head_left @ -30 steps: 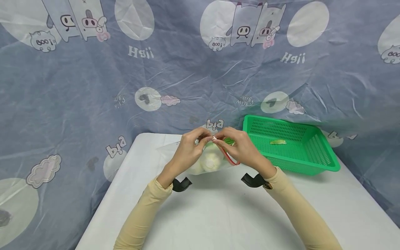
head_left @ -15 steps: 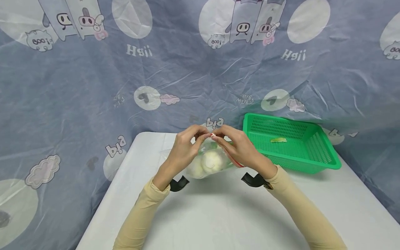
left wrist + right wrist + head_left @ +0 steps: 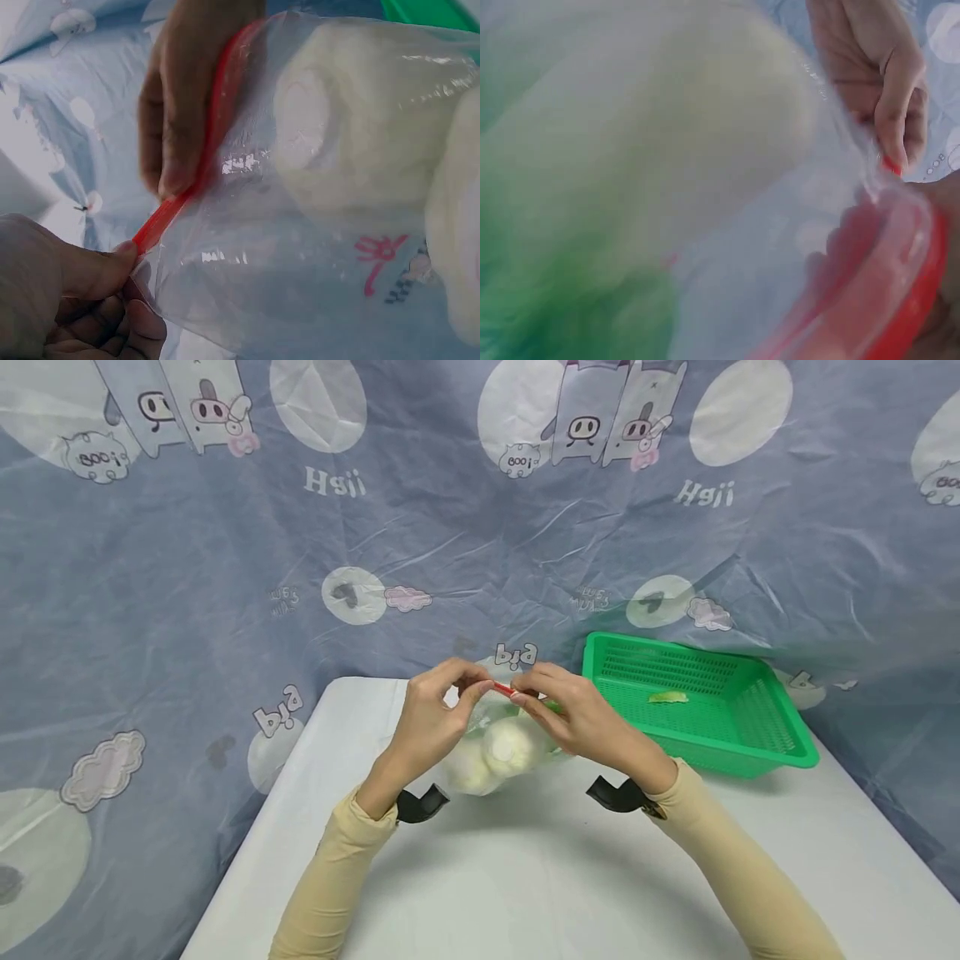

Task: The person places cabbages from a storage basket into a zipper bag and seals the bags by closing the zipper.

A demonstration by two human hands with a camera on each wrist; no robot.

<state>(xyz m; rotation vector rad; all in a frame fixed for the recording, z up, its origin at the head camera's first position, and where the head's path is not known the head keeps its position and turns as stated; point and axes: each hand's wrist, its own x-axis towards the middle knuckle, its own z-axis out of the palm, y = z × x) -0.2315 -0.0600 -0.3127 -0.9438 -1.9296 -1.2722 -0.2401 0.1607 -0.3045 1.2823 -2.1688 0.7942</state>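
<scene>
A clear zip bag (image 3: 247, 262) with a red zip strip (image 3: 502, 689) hangs between my two hands. Inside are pale, leafy vegetables (image 3: 510, 748) with white cut ends and green leaves, like small cabbages. My left hand (image 3: 429, 720) pinches one end of the strip between thumb and fingers, at the bag's corner. Close beside it, my right hand (image 3: 573, 714) pinches the same strip further along, its thumb pressed on the red edge in the left wrist view. A short piece of strip shows taut between the hands. In the right wrist view the bag covers most of the right hand.
A green slotted plastic basket (image 3: 697, 752) stands at the back right of the white table (image 3: 510, 893), with one small leaf piece (image 3: 667, 697) in it. A patterned grey-blue cloth (image 3: 465, 527) hangs behind the table.
My left hand has shifted left and away from the right, so a stretch of red strip now shows between them. The vegetables in the bag hang slightly lower.
</scene>
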